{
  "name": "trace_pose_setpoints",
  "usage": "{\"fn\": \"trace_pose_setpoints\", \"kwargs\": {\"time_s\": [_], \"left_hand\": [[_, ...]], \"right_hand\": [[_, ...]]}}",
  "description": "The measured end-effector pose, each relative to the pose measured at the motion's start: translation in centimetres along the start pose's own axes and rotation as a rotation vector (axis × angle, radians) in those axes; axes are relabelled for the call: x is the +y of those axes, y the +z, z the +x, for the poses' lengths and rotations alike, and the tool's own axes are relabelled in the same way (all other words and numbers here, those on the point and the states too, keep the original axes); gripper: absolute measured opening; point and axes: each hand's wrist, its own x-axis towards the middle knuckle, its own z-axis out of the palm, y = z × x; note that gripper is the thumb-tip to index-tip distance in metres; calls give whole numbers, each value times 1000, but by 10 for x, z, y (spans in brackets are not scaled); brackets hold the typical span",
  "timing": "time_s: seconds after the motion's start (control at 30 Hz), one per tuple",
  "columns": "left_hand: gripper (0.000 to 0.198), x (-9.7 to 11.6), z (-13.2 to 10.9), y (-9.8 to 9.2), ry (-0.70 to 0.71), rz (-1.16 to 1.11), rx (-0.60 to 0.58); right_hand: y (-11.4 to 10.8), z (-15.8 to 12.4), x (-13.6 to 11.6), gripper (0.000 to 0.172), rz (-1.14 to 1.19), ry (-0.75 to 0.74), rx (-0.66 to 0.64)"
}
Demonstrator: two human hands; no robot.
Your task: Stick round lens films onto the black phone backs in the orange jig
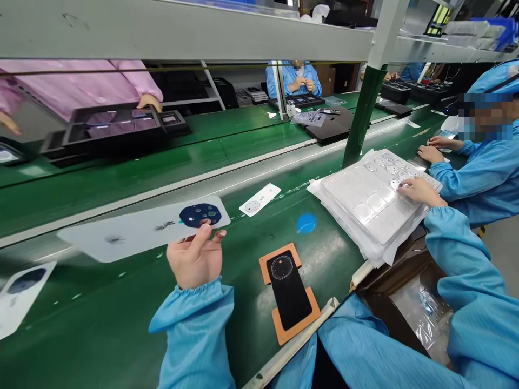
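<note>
Pinched in my left hand [195,254] is a white phone back panel [138,231], held by its end with the dark, multi-hole camera area. My right hand [421,192] reaches to a stack of clear plastic trays [373,205], its fingertips closed at a ring-shaped piece [394,185]. Several similar rings occupy the tray's far pockets. Between my hands, a black phone back [290,294] with a round camera outline lies on an orange fixture [283,329]. A smaller-looking white panel [260,200] rests farther off on the green surface.
A blue round sticker [306,223] lies near the trays. Another white panel [26,297] is at far left. A green-wrapped post [363,116] stands behind the trays. A co-worker in blue [482,146] sits at right. An open box with plastic bags [424,313] is below.
</note>
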Motion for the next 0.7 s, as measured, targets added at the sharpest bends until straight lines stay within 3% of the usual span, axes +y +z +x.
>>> {"fn": "trace_pose_setpoints", "kwargs": {"time_s": [0.17, 0.3, 0.5, 0.7], "left_hand": [[42, 0, -26, -22, -103, 98, 21], [35, -10, -50, -27, -175, 219, -10], [24, -15, -53, -32, -269, 412, -45], [30, -17, -52, -38, -314, 437, -35]], "right_hand": [[-11, 30, -8, 30, 61, -24, -122], [-25, 31, -18, 33, 89, -51, -121], [-34, -6, -48, 17, 122, -177, 35], [-30, -68, -118, 28, 225, -477, 39]]}}
